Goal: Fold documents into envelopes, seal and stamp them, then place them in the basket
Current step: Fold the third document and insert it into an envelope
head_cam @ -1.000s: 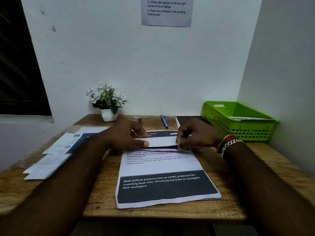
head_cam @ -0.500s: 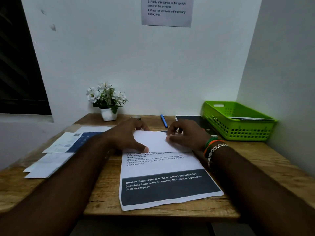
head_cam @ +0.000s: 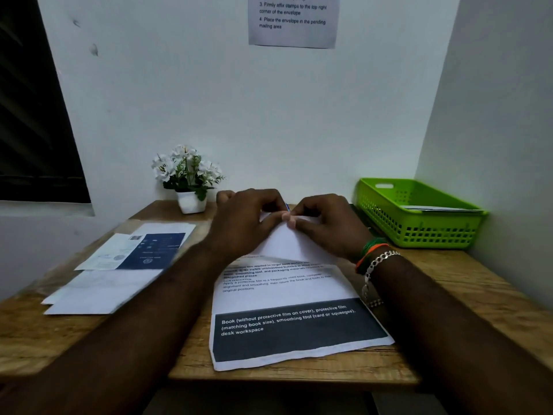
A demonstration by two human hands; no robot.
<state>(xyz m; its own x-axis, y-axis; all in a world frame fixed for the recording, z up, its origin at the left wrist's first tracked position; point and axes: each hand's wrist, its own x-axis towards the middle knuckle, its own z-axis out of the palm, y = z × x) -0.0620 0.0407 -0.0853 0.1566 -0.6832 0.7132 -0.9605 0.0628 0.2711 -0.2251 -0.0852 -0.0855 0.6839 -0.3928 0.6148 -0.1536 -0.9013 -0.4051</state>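
Both hands, left hand [head_cam: 244, 223] and right hand [head_cam: 324, 224], curled, pinching folded top of flat white paper [head_cam: 287, 298]. Right of grip: green holey plastic basket [head_cam: 419, 232].

Document [head_cam: 287, 298] centre on desk [head_cam: 449, 283], envelopes [head_cam: 113, 274] left, basket [head_cam: 419, 232] right

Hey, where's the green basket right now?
In the head view, the green basket sits at the table's far right corner against the side wall, just beyond the right hand, with papers lying inside it.
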